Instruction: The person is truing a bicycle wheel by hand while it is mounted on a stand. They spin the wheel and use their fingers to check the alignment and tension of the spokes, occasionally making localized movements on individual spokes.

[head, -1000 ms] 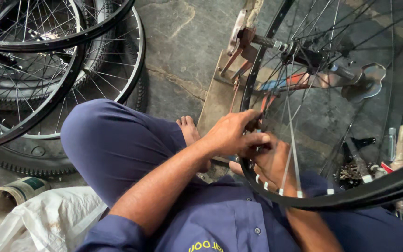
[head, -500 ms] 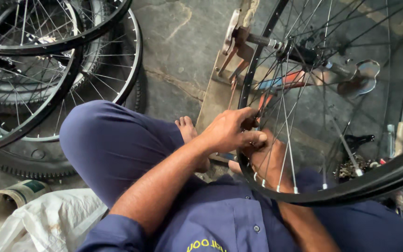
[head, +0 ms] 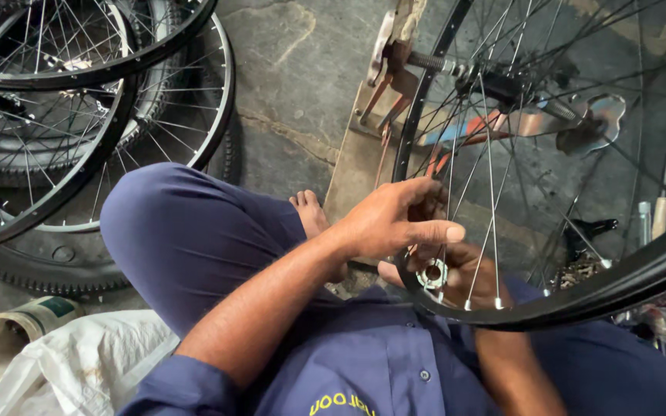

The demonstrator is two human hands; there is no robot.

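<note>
A black bicycle wheel rim (head: 618,281) with thin steel spokes stands in a wooden stand (head: 352,166) over my lap, its hub (head: 502,85) on a threaded axle. My left hand (head: 391,223) reaches in from the left and pinches a spoke just above the rim's lower edge. Just below and behind the rim, my right hand (head: 472,277) holds a small round metal spoke key (head: 432,274) against the rim. My bare foot (head: 310,212) rests by the stand's base.
Other spoked wheels (head: 79,177) and a tyre (head: 32,270) lie stacked on the stone floor at left. A white sack (head: 71,362) and a tin can (head: 1,335) sit at bottom left. Hand tools (head: 660,204) stand at the right edge.
Both hands stay at the same spot on the lower rim. The left fingers have shifted slightly on the spokes, and the view has drifted a little.
</note>
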